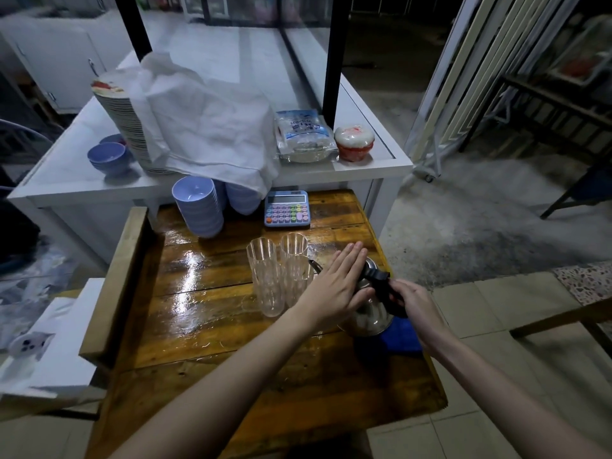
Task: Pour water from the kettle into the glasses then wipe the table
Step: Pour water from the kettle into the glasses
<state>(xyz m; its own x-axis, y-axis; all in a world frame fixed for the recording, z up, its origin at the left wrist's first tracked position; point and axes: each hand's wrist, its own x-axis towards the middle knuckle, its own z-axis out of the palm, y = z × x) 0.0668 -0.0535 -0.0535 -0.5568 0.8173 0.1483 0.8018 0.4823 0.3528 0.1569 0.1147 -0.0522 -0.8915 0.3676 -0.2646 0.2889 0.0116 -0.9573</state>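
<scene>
At the right edge of a wet wooden table [205, 326], a steel kettle [369, 318] stands with a blue cloth [402, 336] showing beneath its near side. The person's right hand [417, 303] is curled tight around its black handle [384, 289], while the left hand [334, 286] lies flat over the top, fingers straight and pressed together. Clear glasses [270, 279] stand upright in a cluster just left of the kettle, near the table's middle; a pastel calculator [287, 209] and stacked purple bowls [198, 207] line the far edge.
</scene>
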